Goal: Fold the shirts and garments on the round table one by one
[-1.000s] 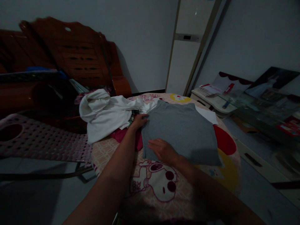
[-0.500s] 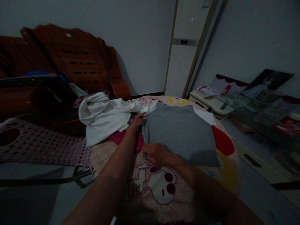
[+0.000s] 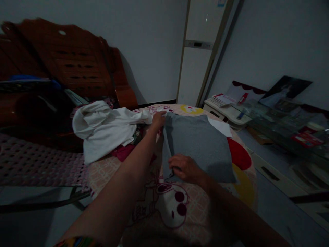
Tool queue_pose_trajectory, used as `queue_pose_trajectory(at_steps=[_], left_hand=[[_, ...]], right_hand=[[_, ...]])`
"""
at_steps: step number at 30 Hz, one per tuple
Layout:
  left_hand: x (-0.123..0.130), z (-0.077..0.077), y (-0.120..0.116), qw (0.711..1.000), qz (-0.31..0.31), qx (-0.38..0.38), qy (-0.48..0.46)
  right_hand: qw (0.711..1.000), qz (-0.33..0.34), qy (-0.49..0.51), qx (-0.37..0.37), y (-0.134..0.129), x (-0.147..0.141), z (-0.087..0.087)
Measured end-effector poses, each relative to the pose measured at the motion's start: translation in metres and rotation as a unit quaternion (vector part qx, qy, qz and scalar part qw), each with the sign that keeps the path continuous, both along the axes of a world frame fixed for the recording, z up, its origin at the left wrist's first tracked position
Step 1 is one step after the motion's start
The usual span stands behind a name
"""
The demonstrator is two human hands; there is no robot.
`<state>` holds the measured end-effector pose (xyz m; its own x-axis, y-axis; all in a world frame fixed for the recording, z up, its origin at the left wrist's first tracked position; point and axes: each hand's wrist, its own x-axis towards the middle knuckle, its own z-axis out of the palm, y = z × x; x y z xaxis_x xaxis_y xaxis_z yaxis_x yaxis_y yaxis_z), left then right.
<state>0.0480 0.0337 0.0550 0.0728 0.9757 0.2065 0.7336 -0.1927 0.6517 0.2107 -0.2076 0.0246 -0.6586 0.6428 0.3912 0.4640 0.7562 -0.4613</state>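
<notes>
A grey shirt [image 3: 200,144] lies spread on the round table, its left side partly folded over. My left hand [image 3: 158,120] is at its far left corner, fingers closed on the cloth. My right hand [image 3: 185,168] pinches the turned-over fabric near the front left corner. A white garment [image 3: 108,127] lies bunched to the left, with a dark red cloth [image 3: 123,152] partly under it. Something white [image 3: 221,127] shows from beneath the shirt's far right edge.
A patterned tablecloth [image 3: 174,206] with cartoon figures covers the table. A woven chair [image 3: 51,161] stands at left, a carved wooden seat [image 3: 72,61] behind it. To the right are a glass-topped cabinet [image 3: 277,120] and papers [image 3: 221,100]; a tall white unit [image 3: 194,68] stands at the back.
My left hand has moved away from me to the shirt's far corner. My right hand has moved slightly right, and the shirt's left edge is now folded inward. The view has shifted slightly.
</notes>
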Motion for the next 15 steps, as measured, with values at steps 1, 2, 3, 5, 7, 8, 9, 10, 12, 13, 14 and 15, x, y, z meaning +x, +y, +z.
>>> queue_pose_trajectory(at_steps=[1,2,3,5,7,8,9,10,12,13,14,15], left_hand=[[0.013,0.004,-0.004,0.999,-0.034,0.026,0.026],[0.027,0.005,-0.009,0.996,-0.069,0.039,0.048],[0.042,0.004,-0.016,0.992,-0.096,0.045,0.067],[0.070,-0.005,-0.031,0.984,-0.144,0.034,0.102],[0.091,-0.018,-0.043,0.972,-0.192,0.024,0.134],[0.098,-0.025,-0.047,0.967,-0.205,0.024,0.146],[0.103,-0.030,-0.050,0.965,-0.213,0.026,0.152],[0.106,-0.034,-0.051,0.965,-0.213,0.032,0.152],[0.109,-0.038,-0.047,0.969,-0.204,0.051,0.132],[0.110,-0.038,-0.044,0.971,-0.198,0.064,0.115],[0.110,-0.038,-0.040,0.973,-0.194,0.076,0.098],[0.111,-0.038,-0.035,0.974,-0.193,0.087,0.083]], right_hand=[[1.000,-0.005,-0.018,0.010,-0.002,0.004,-0.001],[0.999,-0.011,-0.035,0.019,-0.003,0.007,-0.002],[0.998,-0.017,-0.047,0.025,-0.004,0.011,-0.004],[0.998,-0.029,-0.055,0.031,-0.006,0.015,-0.009],[0.998,-0.031,-0.050,0.027,-0.006,0.017,-0.014],[0.998,-0.030,-0.044,0.023,-0.005,0.018,-0.016],[0.999,-0.031,-0.035,0.019,-0.005,0.018,-0.018],[0.999,-0.033,-0.023,0.014,-0.004,0.018,-0.018],[0.999,-0.039,0.001,0.006,-0.004,0.019,-0.017],[0.999,-0.044,0.010,0.001,-0.004,0.019,-0.016],[0.999,-0.050,0.017,-0.005,-0.004,0.020,-0.014],[0.998,-0.058,0.021,-0.011,-0.004,0.020,-0.013]])
